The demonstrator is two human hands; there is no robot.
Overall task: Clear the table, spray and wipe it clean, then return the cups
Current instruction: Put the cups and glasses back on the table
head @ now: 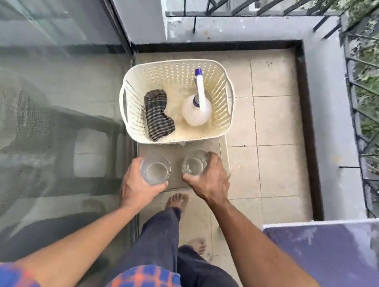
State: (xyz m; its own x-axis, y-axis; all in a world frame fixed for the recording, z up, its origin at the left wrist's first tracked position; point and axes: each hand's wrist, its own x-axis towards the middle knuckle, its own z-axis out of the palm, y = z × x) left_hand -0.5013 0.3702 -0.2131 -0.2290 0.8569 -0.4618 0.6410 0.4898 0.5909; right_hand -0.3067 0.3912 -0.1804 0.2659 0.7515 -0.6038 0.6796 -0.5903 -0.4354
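My left hand (135, 185) grips a clear glass cup (155, 170) from its left side. My right hand (210, 179) grips a second clear glass cup (193, 163) from the right. Both cups are held low over a grey mat (176, 156) on the tiled floor, just in front of a cream plastic basket (127, 89). Inside the basket lie a dark striped cloth (158, 116) and a white spray bottle (196, 109) with a blue nozzle. The glossy table (344, 257) shows at the lower right, reflecting the sky.
A glass sliding door (44, 83) fills the left side. A grey parapet with black railings (371, 117) bounds the balcony at the back and right. My bare feet (177, 201) stand on the beige tiles close behind the mat.
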